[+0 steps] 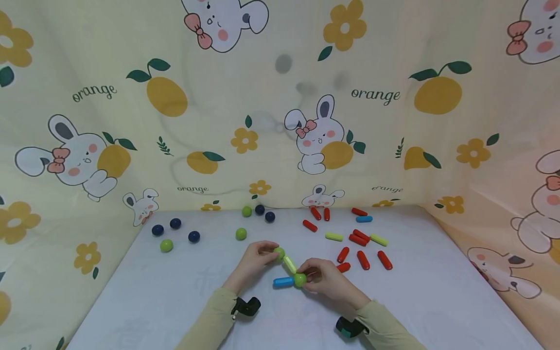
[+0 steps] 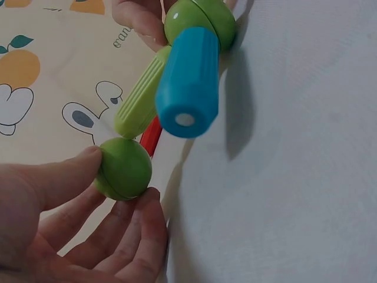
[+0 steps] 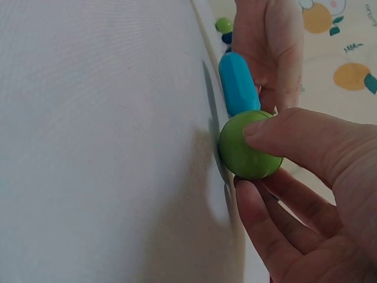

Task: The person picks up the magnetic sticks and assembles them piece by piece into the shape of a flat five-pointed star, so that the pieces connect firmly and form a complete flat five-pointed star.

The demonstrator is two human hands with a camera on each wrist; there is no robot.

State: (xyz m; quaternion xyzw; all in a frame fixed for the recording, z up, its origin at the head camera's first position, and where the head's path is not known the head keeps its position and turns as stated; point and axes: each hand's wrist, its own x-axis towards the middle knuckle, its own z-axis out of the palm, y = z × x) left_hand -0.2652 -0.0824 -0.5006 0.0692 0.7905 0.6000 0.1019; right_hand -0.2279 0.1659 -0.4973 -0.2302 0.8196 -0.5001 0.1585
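Note:
My left hand (image 1: 253,258) pinches a green ball (image 2: 123,169) between thumb and fingertips. A yellow-green ribbed rod (image 2: 141,93) runs from that ball to a second green ball (image 3: 250,148). The second ball is held between the thumb and fingers of my right hand (image 1: 329,281). Out of this ball a blue ribbed rod (image 2: 188,82) points leftward in the head view, its far end free with a pale round tip. In the left wrist view the yellow-green rod meets the left ball at its top; whether a small gap is there I cannot tell.
Several red rods (image 1: 363,260) lie to the right, with yellow-green rods (image 1: 334,236) and a blue rod (image 1: 364,219) among them. Dark blue balls (image 1: 194,236) and green balls (image 1: 166,245) sit at the back left. A printed curtain (image 1: 271,170) hangs behind the white table (image 1: 144,301).

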